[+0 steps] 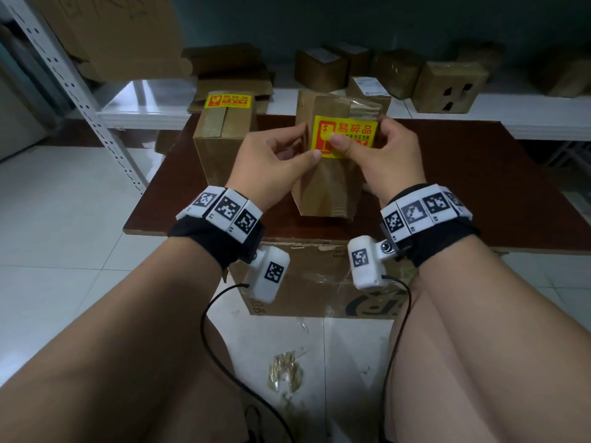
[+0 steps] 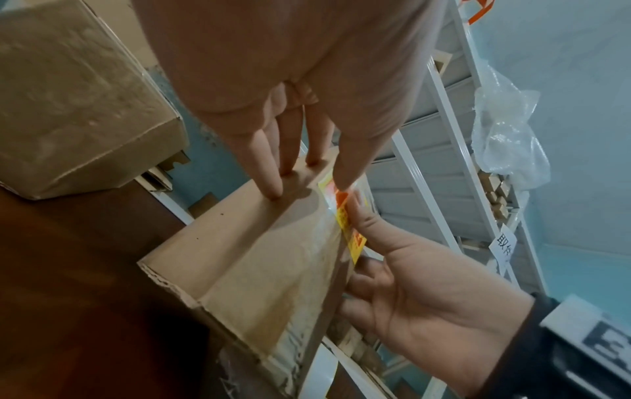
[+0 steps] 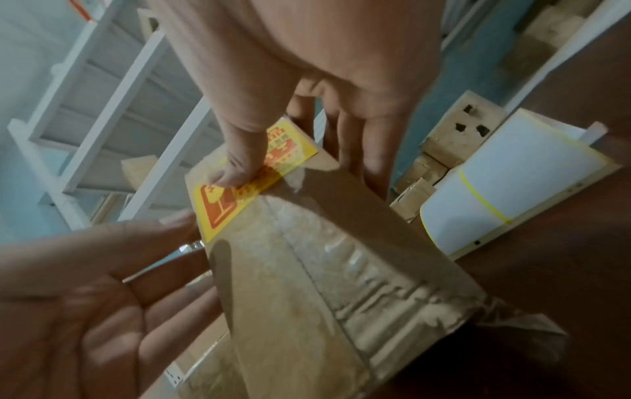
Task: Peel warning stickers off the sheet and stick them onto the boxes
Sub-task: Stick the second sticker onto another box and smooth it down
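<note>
A tall cardboard box (image 1: pixel 326 187) stands tilted on the brown tabletop (image 1: pixel 463 174), with a yellow-and-red warning sticker (image 1: pixel 348 129) on its upper face. My left hand (image 1: pixel 287 151) holds the box's left edge: fingers lie on the side face (image 2: pixel 273 189) and the thumb touches the sticker's lower left corner. My right hand (image 1: pixel 364 145) holds the right edge, its thumb pressing the sticker's middle (image 3: pixel 235 172). A white sticker sheet with a yellow rim (image 3: pixel 505 175) lies to the right of the box. A second box (image 1: pixel 220 145) to the left carries its own sticker (image 1: pixel 227 100).
Behind the table a low white shelf (image 1: pixel 527 107) holds several taped boxes and flattened cardboard. A perforated metal rack upright (image 1: pixel 80 91) rises at the left. A large carton (image 1: pixel 319 282) sits under the table's front edge, above a white tiled floor.
</note>
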### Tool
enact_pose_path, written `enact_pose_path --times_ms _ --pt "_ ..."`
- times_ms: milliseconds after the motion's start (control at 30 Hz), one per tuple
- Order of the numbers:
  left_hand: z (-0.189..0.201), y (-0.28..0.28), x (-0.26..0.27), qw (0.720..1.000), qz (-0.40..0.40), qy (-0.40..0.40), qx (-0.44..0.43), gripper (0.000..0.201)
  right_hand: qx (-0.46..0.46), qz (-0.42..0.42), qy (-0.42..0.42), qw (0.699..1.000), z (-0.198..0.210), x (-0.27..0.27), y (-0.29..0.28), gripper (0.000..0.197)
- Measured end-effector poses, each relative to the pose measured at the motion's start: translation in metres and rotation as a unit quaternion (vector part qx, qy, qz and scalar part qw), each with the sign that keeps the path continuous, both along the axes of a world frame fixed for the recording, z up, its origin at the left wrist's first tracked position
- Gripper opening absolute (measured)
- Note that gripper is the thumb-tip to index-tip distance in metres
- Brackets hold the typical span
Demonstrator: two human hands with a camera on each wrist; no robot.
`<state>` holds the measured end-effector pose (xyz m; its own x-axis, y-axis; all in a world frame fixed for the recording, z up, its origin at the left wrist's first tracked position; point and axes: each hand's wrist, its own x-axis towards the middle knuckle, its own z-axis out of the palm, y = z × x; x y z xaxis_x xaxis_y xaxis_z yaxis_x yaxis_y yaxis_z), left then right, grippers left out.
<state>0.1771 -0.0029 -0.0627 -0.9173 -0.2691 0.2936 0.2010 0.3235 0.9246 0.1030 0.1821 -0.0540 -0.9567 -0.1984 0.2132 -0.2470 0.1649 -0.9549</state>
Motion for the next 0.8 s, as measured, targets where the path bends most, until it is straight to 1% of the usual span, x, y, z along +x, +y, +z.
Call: enact_pose_path --times_ms 133,167,200,267,333,400,433,467,500,567,633,700,733,800 --pt "0.001 0.001 0.000 1.000 0.017 0.007 -0.009 0.031 -0.030 0.023 -0.027 0.999 -0.002 -0.004 0.000 0.016" --pt "0.002 0.001 -0.001 1.000 0.023 0.006 -0.002 0.028 -0.037 0.027 -0.031 0.998 -0.001 -0.004 -0.001 0.011" --pt "0.003 0.000 -0.002 1.000 0.030 0.004 0.006 0.027 -0.036 0.028 -0.032 0.998 0.000 -0.004 -0.001 0.012" --pt "0.002 -0.001 -0.003 0.999 0.045 -0.006 0.011 0.031 -0.030 0.025 -0.042 0.998 0.004 -0.001 -0.001 0.023" --pt "0.002 -0.001 -0.005 0.998 0.066 -0.016 -0.010 0.040 -0.013 0.021 -0.043 0.999 0.006 0.003 -0.002 0.040" --pt "-0.001 0.001 -0.006 0.996 0.073 -0.023 -0.035 0.041 0.025 0.002 -0.011 1.000 0.005 0.006 -0.003 0.061" --pt "-0.002 0.003 -0.005 0.995 0.075 -0.031 -0.051 0.043 0.047 -0.014 0.008 0.999 0.003 0.006 -0.004 0.069" --pt "-0.004 0.004 -0.006 0.994 0.076 -0.041 -0.067 0.048 0.063 -0.026 0.023 0.997 0.001 0.006 -0.005 0.072" --pt "-0.006 0.005 -0.006 0.993 0.075 -0.050 -0.079 0.054 0.070 -0.033 0.034 0.996 -0.001 0.004 -0.005 0.071" --pt "-0.009 0.005 -0.008 0.991 0.079 -0.061 -0.087 0.061 0.075 -0.035 0.045 0.996 -0.003 -0.001 -0.005 0.062" --pt "-0.009 0.005 -0.009 0.991 0.093 -0.067 -0.067 0.065 0.067 -0.016 0.047 0.996 -0.004 -0.007 -0.004 0.050" --pt "-0.008 0.004 -0.009 0.991 0.107 -0.062 -0.040 0.076 0.045 0.017 0.043 0.998 -0.006 -0.011 -0.003 0.041" --pt "-0.007 0.004 -0.008 0.991 0.115 -0.055 -0.035 0.081 0.038 0.029 0.043 0.998 -0.007 -0.011 -0.003 0.043" --pt "-0.005 0.004 -0.007 0.990 0.130 -0.047 -0.042 0.079 0.040 0.037 0.041 0.998 -0.008 -0.009 -0.006 0.057"
